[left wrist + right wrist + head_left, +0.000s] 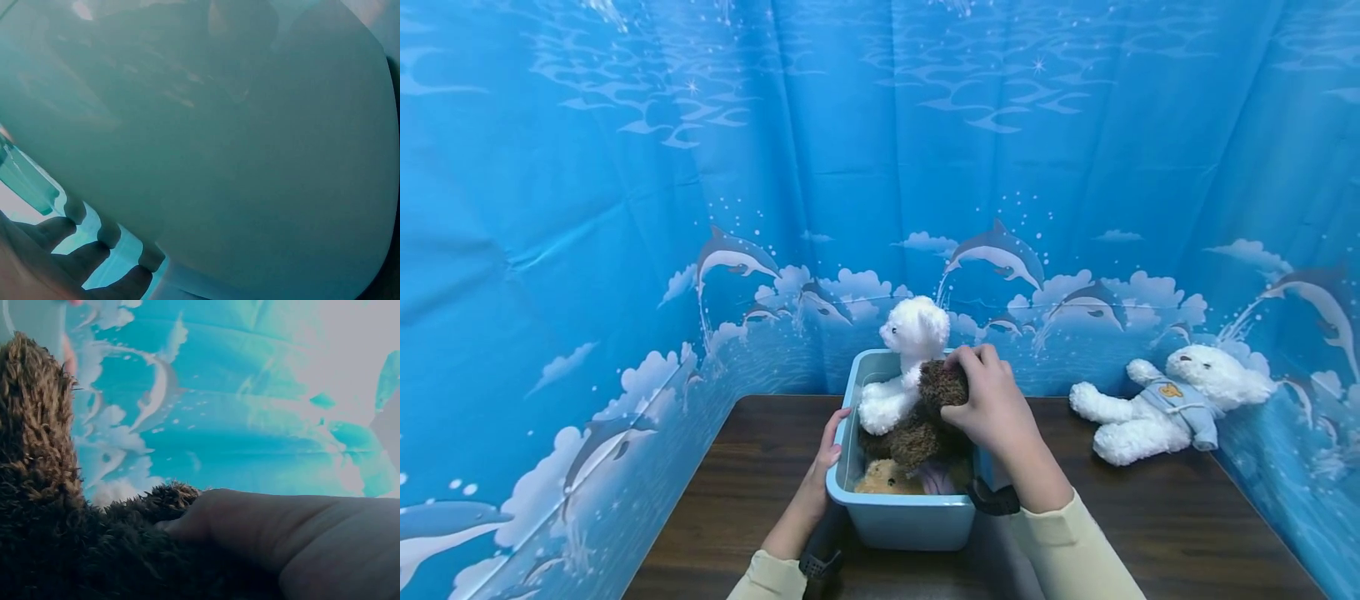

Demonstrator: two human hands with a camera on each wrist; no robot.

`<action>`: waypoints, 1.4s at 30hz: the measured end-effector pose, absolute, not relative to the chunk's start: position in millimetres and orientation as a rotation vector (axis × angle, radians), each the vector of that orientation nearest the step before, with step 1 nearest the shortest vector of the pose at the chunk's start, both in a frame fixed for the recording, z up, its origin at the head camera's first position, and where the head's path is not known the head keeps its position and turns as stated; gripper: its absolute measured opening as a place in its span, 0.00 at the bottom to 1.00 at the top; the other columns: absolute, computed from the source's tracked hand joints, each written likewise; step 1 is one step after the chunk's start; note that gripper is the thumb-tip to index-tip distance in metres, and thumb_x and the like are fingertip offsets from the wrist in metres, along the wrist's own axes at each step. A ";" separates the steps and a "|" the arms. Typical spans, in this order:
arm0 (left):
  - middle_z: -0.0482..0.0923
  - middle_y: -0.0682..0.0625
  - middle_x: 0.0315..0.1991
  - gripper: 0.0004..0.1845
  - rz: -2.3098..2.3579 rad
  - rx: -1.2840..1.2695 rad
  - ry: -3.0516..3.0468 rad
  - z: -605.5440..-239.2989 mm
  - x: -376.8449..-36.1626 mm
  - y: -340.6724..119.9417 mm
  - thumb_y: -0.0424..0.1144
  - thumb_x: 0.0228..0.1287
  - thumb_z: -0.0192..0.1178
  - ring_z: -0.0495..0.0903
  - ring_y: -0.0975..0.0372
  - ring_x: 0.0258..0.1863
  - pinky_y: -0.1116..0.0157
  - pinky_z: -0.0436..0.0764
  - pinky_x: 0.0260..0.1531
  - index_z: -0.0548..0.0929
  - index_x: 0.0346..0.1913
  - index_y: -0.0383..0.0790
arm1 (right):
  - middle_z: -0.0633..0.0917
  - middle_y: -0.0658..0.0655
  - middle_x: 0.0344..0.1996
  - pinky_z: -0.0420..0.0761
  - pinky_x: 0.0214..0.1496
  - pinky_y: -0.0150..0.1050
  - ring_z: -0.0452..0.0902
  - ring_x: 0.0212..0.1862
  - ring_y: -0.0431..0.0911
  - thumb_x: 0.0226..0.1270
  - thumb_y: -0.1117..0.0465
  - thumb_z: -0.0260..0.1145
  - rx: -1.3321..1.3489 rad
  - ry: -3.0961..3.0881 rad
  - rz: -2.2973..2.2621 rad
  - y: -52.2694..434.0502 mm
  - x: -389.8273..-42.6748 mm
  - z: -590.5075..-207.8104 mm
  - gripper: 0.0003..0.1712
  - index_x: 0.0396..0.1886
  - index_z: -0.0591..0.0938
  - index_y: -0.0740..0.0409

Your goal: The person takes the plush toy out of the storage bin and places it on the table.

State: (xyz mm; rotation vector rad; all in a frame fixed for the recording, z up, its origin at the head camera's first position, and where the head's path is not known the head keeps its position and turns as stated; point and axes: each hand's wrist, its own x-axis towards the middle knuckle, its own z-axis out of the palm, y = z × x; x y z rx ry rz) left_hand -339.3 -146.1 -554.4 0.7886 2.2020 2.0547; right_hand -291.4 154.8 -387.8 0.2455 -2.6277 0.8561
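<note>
Pale-blue plastic bin (pixel 912 529); left hand (pixel 826 457), fingers spread, against its left wall. Inside, near end: tan plush toy (pixel 877 478). Middle: shaggy dark-brown plush toy (pixel 913 443), pinched by right hand (pixel 994 407). Farther: fluffy white plush toy (pixel 917 327). Right: white plush bear (pixel 1138 429), grey-blue top, on dark wood-grain table (pixel 722 500). Beyond: creased blue dolphin-print curtain (pixel 850 167).
</note>
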 end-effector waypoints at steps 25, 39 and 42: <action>0.43 0.39 0.88 0.38 2.068 0.801 2.163 -552.0 -339.5 -145.9 0.56 0.79 0.34 0.51 0.37 0.82 0.26 0.54 0.74 0.46 0.87 0.53 | 0.73 0.58 0.71 0.76 0.64 0.71 0.68 0.72 0.62 0.58 0.63 0.82 0.388 -2.409 0.903 188.8 -219.0 -345.2 0.46 0.76 0.73 0.47; 0.44 0.37 0.87 0.37 2.095 0.822 2.110 -551.9 -339.6 -143.8 0.55 0.80 0.35 0.56 0.39 0.79 0.37 0.65 0.74 0.47 0.87 0.53 | 0.75 0.55 0.70 0.75 0.67 0.66 0.72 0.72 0.56 0.52 0.71 0.81 0.512 -2.252 0.984 196.9 -200.6 -342.0 0.49 0.75 0.76 0.45; 0.41 0.42 0.89 0.37 2.086 0.783 2.106 -553.8 -339.1 -144.0 0.56 0.79 0.34 0.51 0.37 0.83 0.25 0.56 0.75 0.47 0.87 0.58 | 0.75 0.55 0.71 0.73 0.68 0.64 0.71 0.73 0.55 0.50 0.73 0.81 0.521 -2.216 0.981 203.1 -194.9 -337.5 0.50 0.75 0.76 0.46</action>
